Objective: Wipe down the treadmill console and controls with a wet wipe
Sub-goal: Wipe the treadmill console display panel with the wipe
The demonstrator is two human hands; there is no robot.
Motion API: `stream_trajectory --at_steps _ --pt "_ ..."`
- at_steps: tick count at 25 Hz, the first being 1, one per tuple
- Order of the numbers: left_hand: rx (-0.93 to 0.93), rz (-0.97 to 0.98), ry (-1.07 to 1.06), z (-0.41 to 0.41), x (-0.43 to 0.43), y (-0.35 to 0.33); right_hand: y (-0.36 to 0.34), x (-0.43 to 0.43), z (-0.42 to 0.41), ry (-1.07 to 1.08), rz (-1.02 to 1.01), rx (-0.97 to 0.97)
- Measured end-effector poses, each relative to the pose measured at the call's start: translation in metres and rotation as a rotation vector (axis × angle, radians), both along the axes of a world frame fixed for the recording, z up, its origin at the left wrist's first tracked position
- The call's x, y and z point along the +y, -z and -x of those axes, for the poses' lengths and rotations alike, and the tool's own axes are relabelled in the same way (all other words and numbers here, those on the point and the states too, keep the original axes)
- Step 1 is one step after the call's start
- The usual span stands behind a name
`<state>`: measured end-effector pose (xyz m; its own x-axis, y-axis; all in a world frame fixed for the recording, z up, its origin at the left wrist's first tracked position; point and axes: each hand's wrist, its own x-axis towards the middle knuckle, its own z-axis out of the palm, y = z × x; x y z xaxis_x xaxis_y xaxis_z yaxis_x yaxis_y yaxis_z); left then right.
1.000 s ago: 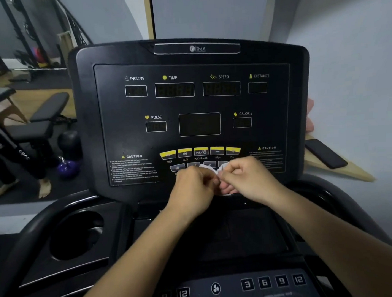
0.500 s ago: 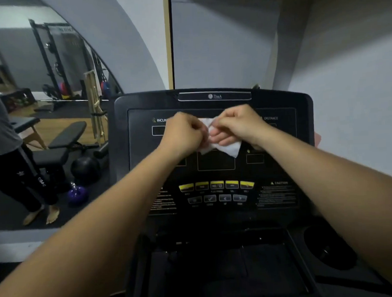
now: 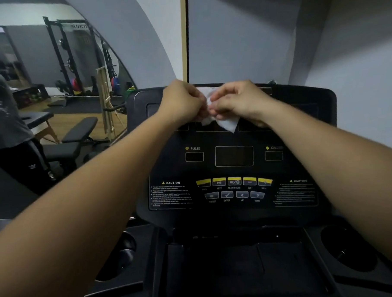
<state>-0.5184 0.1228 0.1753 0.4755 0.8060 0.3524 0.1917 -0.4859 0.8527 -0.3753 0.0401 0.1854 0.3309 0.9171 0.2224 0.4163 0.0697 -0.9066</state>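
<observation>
The black treadmill console (image 3: 233, 155) faces me, with dark displays and a row of yellow buttons (image 3: 234, 182) above grey ones. Both my hands are raised in front of its upper edge. My left hand (image 3: 181, 101) and my right hand (image 3: 236, 101) pinch a white wet wipe (image 3: 226, 123) between them; its loose corner hangs down over the top row of displays. Whether the wipe touches the panel I cannot tell. The top displays are mostly hidden behind my hands.
Cup holders sit at the lower left (image 3: 119, 257) and lower right (image 3: 347, 249) of the tray (image 3: 235, 259). A mirror on the left shows a weight bench (image 3: 77, 133), a rack (image 3: 74, 55) and a person (image 3: 7, 125). A grey wall stands close behind and to the right.
Both hands rose with the wipe from the button rows to the console's top edge. The wipe has been pulled partly open and now hangs lower.
</observation>
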Motion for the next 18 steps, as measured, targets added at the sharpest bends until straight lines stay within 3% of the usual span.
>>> stream_trajectory --at_steps 5,12,18 --pt "0.068 0.051 0.042 0.026 -0.030 0.075 0.059 -0.033 0.019 -0.033 0.086 0.028" --pt "0.051 0.385 0.147 0.056 -0.064 0.151 0.137 -0.074 0.043 -0.050 0.302 0.088" --pt "0.258 0.152 0.075 0.072 -0.091 0.190 0.164 -0.092 0.050 -0.147 0.428 0.111"
